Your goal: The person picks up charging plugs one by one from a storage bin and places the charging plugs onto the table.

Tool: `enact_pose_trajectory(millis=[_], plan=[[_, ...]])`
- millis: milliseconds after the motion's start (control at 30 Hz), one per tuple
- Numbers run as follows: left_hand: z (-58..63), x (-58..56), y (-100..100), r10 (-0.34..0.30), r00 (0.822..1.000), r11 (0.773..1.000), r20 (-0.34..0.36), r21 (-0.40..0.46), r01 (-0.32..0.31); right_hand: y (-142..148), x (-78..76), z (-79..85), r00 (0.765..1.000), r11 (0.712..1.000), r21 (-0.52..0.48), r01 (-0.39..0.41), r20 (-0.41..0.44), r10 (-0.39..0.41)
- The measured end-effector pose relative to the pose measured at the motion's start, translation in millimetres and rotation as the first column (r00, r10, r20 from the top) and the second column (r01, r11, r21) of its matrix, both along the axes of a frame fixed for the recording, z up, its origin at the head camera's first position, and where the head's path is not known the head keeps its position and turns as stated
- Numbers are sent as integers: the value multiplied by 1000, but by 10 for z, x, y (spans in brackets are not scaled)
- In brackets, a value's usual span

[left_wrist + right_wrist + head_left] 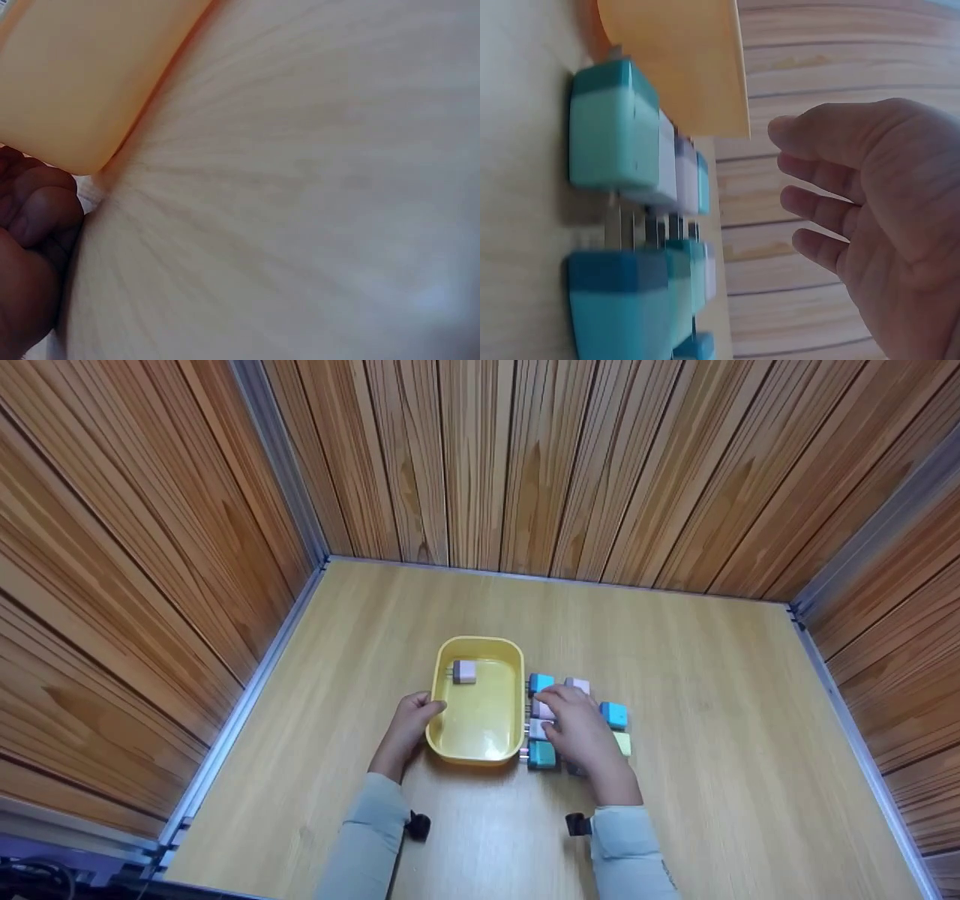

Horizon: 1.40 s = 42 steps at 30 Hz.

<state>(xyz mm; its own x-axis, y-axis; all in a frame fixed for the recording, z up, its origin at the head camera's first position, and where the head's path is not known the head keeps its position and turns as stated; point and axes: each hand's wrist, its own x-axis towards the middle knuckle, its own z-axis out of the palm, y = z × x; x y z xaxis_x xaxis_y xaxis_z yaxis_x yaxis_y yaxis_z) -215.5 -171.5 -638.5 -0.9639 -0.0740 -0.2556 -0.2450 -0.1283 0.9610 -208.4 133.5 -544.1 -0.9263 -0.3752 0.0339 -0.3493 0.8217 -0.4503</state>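
A yellow plastic bin [484, 720] stands on the table with one pink-and-grey plug charger [464, 672] lying near its far left corner. At the bin's left side my left hand [405, 729] grips the wall, thumb over the rim and fingers outside. My right hand [581, 727] hovers above rows of plug chargers to the right of the bin, its fingers slightly bent and nothing between them in the right wrist view. Beneath and around it are a blue charger [541, 682], a teal charger [541, 754] and several pastel ones. The hand partly hides some of them.
Another blue charger [613, 715] and a pale yellow charger [622, 743] lie right of my right hand. Wood-panelled walls [480, 465] with metal edging enclose the table [720, 780] at the back and both sides. Dark cables [37, 870] show at the lower left.
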Motion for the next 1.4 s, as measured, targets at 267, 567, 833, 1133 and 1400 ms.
enact_pose_trajectory(millis=[267,567,833,1133,1400], plan=[[5,11,12,4,1000,1000,-16,12,-4,-175,-41,11,995,998,-1,-67,-72,67],[2,4,0,2,1000,1000,-5,2,-2,-349,-104,-23,998,998,-57,-3,-58,-1],[9,13,1,-1,1000,1000,-15,-9,1,-495,-135,-19,999,995,-84,53,8,-53],[9,14,-1,3,1000,1000,-22,-26,-4,-679,-218,-106,999,983,-185,21,30,-16],[25,11,-4,4,1000,1000,-11,-31,-4,-823,-289,-167,998,980,-199,13,63,0]])
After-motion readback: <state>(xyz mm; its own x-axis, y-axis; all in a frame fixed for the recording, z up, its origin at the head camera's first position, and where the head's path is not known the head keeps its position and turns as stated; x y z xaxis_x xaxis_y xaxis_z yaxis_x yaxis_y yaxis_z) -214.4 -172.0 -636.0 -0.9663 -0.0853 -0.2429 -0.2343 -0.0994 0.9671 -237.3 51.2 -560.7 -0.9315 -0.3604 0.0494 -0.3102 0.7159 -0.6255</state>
